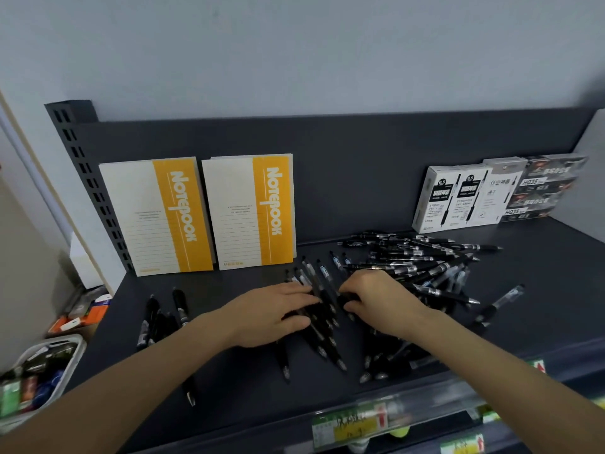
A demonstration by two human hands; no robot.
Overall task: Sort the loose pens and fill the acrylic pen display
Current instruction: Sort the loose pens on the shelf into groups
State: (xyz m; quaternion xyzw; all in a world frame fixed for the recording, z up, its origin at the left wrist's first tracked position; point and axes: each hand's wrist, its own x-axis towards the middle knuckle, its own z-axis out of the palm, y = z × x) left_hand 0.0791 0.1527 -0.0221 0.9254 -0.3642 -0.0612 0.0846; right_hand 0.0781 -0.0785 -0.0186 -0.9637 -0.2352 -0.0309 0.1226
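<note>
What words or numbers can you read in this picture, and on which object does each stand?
"Notebook": left notebook and right notebook, printed sideways.
"0.5": white pen boxes.
"作业神器": middle white box.
"H035": dark boxes.
Too small or blurred to read: the fine print on all of these, labels on the pens, shelf-edge price tags.

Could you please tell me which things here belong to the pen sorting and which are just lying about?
Job: loose pen pile, gathered pens, set-aside pens, left hand, right hand.
Lying about: left notebook, right notebook, pen boxes, basket.
</note>
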